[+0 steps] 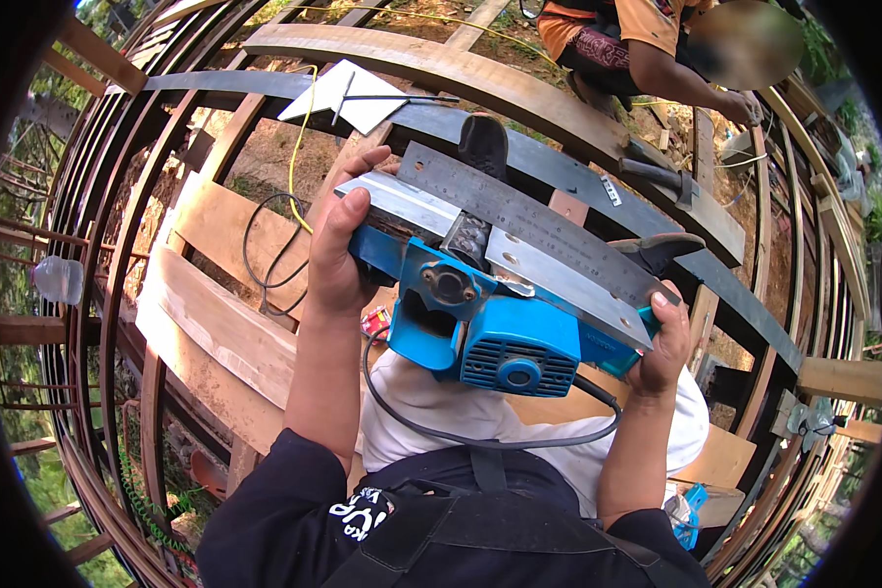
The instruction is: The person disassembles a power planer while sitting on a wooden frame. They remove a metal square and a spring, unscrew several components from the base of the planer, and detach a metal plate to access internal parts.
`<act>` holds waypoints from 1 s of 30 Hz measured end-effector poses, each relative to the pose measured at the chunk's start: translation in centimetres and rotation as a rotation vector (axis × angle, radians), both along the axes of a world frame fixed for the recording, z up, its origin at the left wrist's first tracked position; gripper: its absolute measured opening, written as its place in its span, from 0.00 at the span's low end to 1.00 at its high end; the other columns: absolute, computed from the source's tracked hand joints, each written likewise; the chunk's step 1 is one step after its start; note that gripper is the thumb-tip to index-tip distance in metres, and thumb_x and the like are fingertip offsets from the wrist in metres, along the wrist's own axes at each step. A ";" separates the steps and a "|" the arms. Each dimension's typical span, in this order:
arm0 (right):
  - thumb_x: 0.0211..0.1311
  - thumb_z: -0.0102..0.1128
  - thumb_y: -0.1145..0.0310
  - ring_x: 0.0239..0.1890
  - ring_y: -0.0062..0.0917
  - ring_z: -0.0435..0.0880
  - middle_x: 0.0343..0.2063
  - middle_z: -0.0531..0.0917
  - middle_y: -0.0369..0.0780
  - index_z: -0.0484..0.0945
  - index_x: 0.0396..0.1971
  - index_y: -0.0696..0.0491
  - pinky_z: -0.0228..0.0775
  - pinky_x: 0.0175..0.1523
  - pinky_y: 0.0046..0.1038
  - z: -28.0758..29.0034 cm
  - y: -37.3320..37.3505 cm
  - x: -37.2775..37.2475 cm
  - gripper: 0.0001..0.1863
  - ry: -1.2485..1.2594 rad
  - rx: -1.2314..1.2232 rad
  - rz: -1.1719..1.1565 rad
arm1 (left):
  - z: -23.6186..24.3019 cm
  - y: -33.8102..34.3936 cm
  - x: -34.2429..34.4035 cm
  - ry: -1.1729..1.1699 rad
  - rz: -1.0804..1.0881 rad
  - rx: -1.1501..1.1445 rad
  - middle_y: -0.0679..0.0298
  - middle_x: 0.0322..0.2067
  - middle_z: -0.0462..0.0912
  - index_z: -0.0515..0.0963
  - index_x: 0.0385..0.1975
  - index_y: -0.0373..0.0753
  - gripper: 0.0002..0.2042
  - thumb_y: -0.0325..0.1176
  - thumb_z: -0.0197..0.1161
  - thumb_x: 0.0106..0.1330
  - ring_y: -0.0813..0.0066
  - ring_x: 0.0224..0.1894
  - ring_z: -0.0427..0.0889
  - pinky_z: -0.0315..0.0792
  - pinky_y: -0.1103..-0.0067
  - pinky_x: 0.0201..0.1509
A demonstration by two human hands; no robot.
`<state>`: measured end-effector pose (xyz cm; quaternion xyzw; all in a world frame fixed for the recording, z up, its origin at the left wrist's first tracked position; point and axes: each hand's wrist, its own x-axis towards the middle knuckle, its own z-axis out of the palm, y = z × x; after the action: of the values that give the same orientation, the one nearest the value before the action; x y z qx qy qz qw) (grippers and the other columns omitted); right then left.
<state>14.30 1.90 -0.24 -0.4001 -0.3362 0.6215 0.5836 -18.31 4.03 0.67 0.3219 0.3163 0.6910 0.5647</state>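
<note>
A blue electric planer (518,348) is held sole-up above my lap. My left hand (335,250) grips its left end, with the thumb over the edge of the metal sole and the fingers partly hidden. A long steel ruler (529,220) stands on edge along the sole, crossing the dark cutter opening (467,240). At the other end my right hand (662,338) is wrapped round the planer, its thumb by the ruler's right end. A black power cord (490,441) loops from the planer over my lap.
A hammer (661,179) lies on planks ahead to the right. White sheet pieces (346,96) with a dark rod sit at the far left. A yellow cord (295,167) crosses the wooden beams, which have gaps between them. A co-worker (637,49) crouches at the far right.
</note>
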 end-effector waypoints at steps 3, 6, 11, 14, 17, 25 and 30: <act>0.61 0.52 0.67 0.40 0.25 0.81 0.37 0.78 0.41 0.74 0.42 0.61 0.75 0.49 0.27 -0.2 -0.1 0.0 0.15 -0.013 -0.021 -0.036 | -0.1 0.0 0.1 -0.001 0.002 -0.009 0.55 0.47 0.75 0.64 0.59 0.31 0.32 0.46 0.62 0.61 0.68 0.49 0.78 0.75 0.74 0.54; 0.61 0.52 0.67 0.41 0.25 0.81 0.38 0.78 0.40 0.74 0.42 0.61 0.75 0.49 0.28 -0.9 0.0 0.4 0.14 0.011 -0.015 -0.032 | 0.0 0.0 0.1 0.002 0.006 -0.015 0.55 0.47 0.75 0.64 0.59 0.32 0.31 0.46 0.62 0.62 0.68 0.49 0.78 0.74 0.74 0.54; 0.61 0.52 0.68 0.41 0.25 0.81 0.39 0.77 0.40 0.74 0.42 0.61 0.75 0.50 0.28 -1.2 0.0 0.6 0.14 0.049 0.003 0.006 | -0.1 0.0 0.2 0.004 0.011 -0.028 0.55 0.46 0.75 0.64 0.59 0.32 0.31 0.47 0.61 0.62 0.68 0.48 0.79 0.75 0.74 0.53; 0.61 0.52 0.67 0.41 0.25 0.81 0.39 0.78 0.41 0.74 0.42 0.61 0.75 0.49 0.28 -1.1 -0.1 0.6 0.14 0.042 0.010 -0.012 | -0.3 0.1 0.2 0.007 0.024 -0.022 0.56 0.45 0.76 0.65 0.59 0.32 0.31 0.47 0.61 0.63 0.68 0.47 0.79 0.75 0.75 0.52; 0.61 0.53 0.67 0.40 0.25 0.81 0.38 0.78 0.42 0.74 0.42 0.61 0.75 0.49 0.28 -0.7 -0.2 0.5 0.15 -0.004 -0.013 -0.004 | -0.5 0.0 0.1 0.014 0.023 -0.030 0.56 0.44 0.76 0.66 0.59 0.32 0.30 0.48 0.61 0.64 0.69 0.46 0.79 0.75 0.75 0.51; 0.61 0.52 0.65 0.40 0.26 0.81 0.38 0.79 0.43 0.73 0.42 0.62 0.75 0.47 0.27 -0.3 -0.1 -0.1 0.16 -0.039 0.003 0.015 | -0.6 -0.2 -0.5 0.108 0.023 -0.042 0.51 0.50 0.76 0.65 0.61 0.30 0.33 0.53 0.54 0.66 0.63 0.53 0.77 0.72 0.71 0.58; 0.60 0.53 0.66 0.41 0.25 0.81 0.38 0.79 0.43 0.74 0.42 0.61 0.75 0.48 0.27 -0.5 -0.1 -0.6 0.15 0.004 0.001 0.004 | -0.7 -0.2 -1.0 0.104 0.039 -0.044 0.52 0.49 0.76 0.65 0.61 0.29 0.33 0.53 0.53 0.66 0.63 0.53 0.77 0.72 0.70 0.58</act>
<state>13.72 1.83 -0.73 -0.3977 -0.3361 0.6234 0.5833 -19.35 3.85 0.01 0.3387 0.3663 0.6770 0.5410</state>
